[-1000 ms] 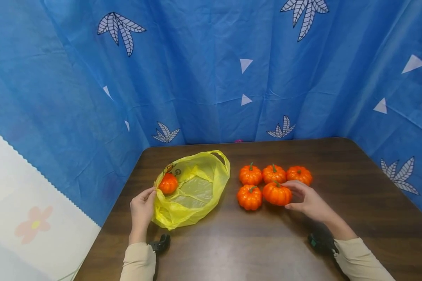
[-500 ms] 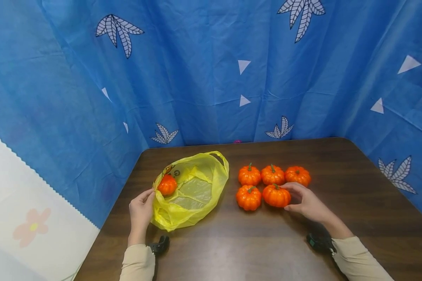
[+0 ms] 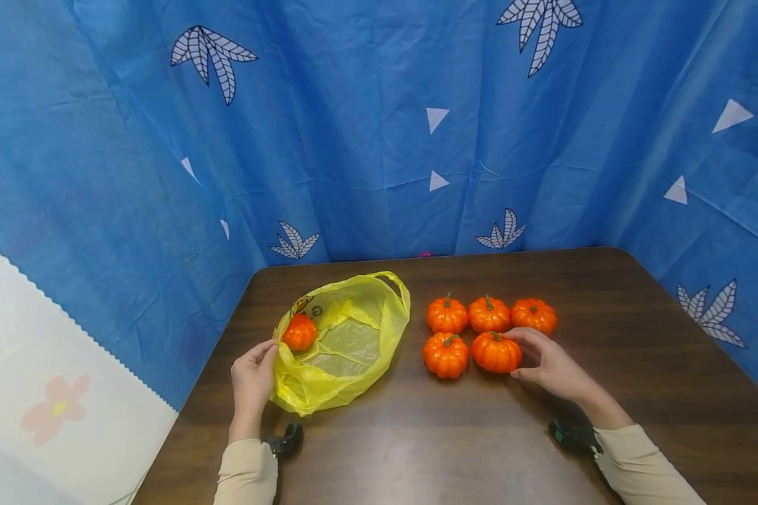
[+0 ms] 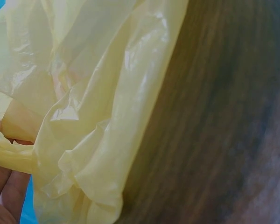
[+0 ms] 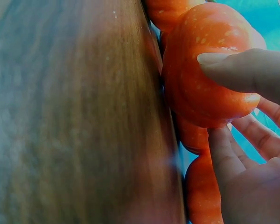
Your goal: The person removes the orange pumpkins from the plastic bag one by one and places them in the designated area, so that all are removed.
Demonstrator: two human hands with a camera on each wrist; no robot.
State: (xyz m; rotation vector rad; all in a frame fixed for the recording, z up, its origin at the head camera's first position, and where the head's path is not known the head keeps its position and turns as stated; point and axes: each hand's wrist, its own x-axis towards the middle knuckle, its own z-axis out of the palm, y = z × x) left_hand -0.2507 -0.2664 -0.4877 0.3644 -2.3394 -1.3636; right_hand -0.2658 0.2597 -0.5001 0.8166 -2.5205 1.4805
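In the head view, my left hand point(image 3: 253, 372) pinches the left rim of a yellow plastic bag point(image 3: 312, 396). The bag lies spread with its mouth facing up, and one small orange pumpkin point(image 3: 300, 333) is inside at the left. The left wrist view shows the fingers point(image 4: 11, 193) behind a strip of the bag. At the right, my right hand point(image 3: 552, 368) holds another pumpkin point(image 3: 495, 353) between thumb and fingers, at the front of a group. The right wrist view has the thumb point(image 5: 247, 70) across this pumpkin's side; whether it bears on the table is hard to tell.
Three pumpkins stand in a back row, including the middle pumpkin point(image 3: 488, 314). Another pumpkin point(image 3: 445, 355) sits left of the held one. The brown wooden table point(image 3: 404, 449) backs onto a blue curtain point(image 3: 366, 140). Both wrists wear dark devices.
The pumpkin in my right hand has come down slightly, level with its neighbour. My left hand and the bag have hardly moved. The head view has shifted a little.
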